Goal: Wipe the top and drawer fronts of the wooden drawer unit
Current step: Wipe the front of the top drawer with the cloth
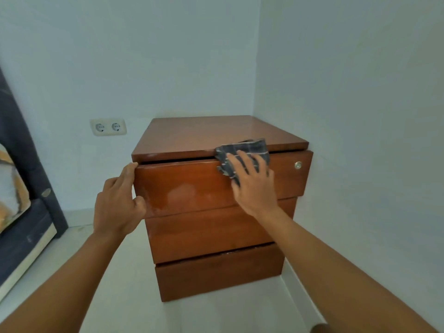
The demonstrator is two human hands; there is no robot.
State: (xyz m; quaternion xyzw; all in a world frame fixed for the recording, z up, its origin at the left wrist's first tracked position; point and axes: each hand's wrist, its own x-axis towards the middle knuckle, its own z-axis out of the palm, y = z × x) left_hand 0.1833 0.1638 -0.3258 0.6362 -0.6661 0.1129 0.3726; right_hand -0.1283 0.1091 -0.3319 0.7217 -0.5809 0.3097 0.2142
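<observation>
Head view: a reddish-brown, glossy wooden drawer unit [216, 188] with three drawer fronts stands on a pale floor [115, 284] in the corner of two white walls. The right hand [252, 186] lies flat, fingers spread, its grip not closed around anything, pressing a dark grey checked cloth [242, 152] against the upper edge of the top drawer front [182, 186], the cloth lapping onto the front edge of the unit's top [216, 133]. The left hand [117, 203] grips the left end of that same drawer front, fingers curled at its side, thumb on its face. A round silver lock [298, 165] sits near the drawer's right end. A white double wall socket [108, 127] is to the left.
</observation>
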